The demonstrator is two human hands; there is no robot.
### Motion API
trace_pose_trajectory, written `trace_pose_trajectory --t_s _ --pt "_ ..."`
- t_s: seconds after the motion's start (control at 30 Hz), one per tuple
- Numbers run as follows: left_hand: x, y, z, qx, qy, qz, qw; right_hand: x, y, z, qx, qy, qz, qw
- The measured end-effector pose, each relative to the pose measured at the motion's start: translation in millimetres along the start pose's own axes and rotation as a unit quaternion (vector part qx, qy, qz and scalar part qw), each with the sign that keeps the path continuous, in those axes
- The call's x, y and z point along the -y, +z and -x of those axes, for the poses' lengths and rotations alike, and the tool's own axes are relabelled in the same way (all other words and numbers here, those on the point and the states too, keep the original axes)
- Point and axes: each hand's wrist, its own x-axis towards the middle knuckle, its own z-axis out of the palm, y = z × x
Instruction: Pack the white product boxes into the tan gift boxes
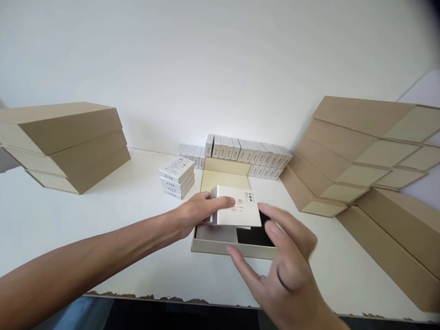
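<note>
Over there, the left hand (197, 211) grips a white carton (242, 211) above an open box (213, 247), the right hand (287, 261) spread beside it. Tan boxes (77, 142) flank the tabletop (147, 261) on both sides.

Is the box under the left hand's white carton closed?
No, the box stands open: its pale yellow lid is folded back and its black interior shows.

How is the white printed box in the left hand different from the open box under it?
The white printed box is smaller; the open box is bigger.
The white printed box has writing on top; the open box shows a plain front and some black inside.
The white printed box is held up by the left hand; the open box sits on the table.
Both have straight edges.
</note>
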Motion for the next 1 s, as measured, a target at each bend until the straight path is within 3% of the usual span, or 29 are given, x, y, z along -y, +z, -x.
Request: trace_pose_trajectory --t_s 0.1,0.13,0.23,0.33,0.4,0.53,0.73,1.0 --pt "3 6.9 8 0.029 -0.014 0.045 0.998 -22 -4 -20 0.178 -0.043 -0.002 0.983" --pt "2 8.9 11 0.024 -0.012 0.045 0.999 -29 -4 -26 0.211 -0.05 0.001 0.976" --pt "-1 11.3 17 0.018 -0.004 0.046 0.999 -45 -8 -36 0.267 -0.057 0.019 0.962" --pt "2 8.1 20 0.047 0.015 0.062 0.997 -54 -15 -40 0.328 0.011 -0.002 0.945" --pt "6 3.4 20 0.072 0.022 0.082 0.994 -57 -16 -37 0.332 0.033 -0.015 0.942" --pt "13 -8.8 22 0.121 0.019 0.141 0.982 -65 -15 -23 0.273 0.028 -0.033 0.961" --pt "18 -15.3 35 0.079 0.014 0.128 0.989 -78 -20 -1 0.256 0.037 -0.001 0.966" --pt "22 -9.6 32 0.082 -0.008 0.14 0.987 -62 -10 -9 0.256 -0.01 -0.098 0.962"
